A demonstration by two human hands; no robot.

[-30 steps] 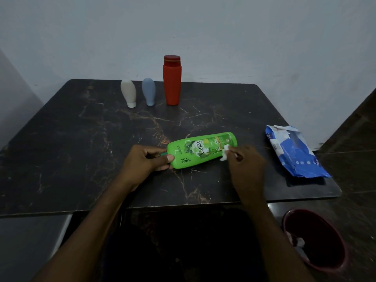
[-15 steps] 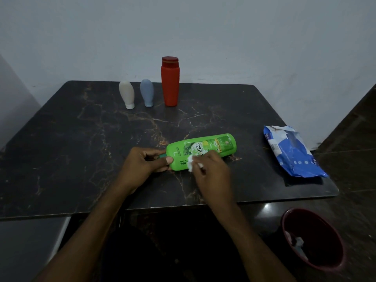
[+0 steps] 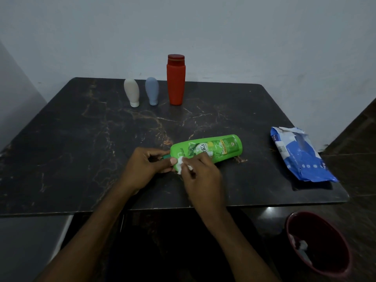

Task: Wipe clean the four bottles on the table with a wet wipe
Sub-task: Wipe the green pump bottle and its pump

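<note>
Holding used wipes (image 3: 301,246): red bin (image 3: 335,269)

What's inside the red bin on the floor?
Crumpled white wipes lie inside the red bin. The near wall hides the bottom, so anything deeper cannot be seen.

Green bottle wiped at its cap end on the dark worktop.

The green bottle (image 3: 206,152) lies on its side on the marbled worktop (image 3: 81,149). The left hand (image 3: 145,167) grips its cap end, and the right hand (image 3: 200,176) presses a white wet wipe (image 3: 180,164) against it there. At the far edge stand a cream bottle (image 3: 131,92), a blue bottle (image 3: 152,90) and a taller red bottle (image 3: 176,79). A blue wipes pack (image 3: 301,157) lies at right; a red bin (image 3: 319,243) sits on the floor near right.
</note>
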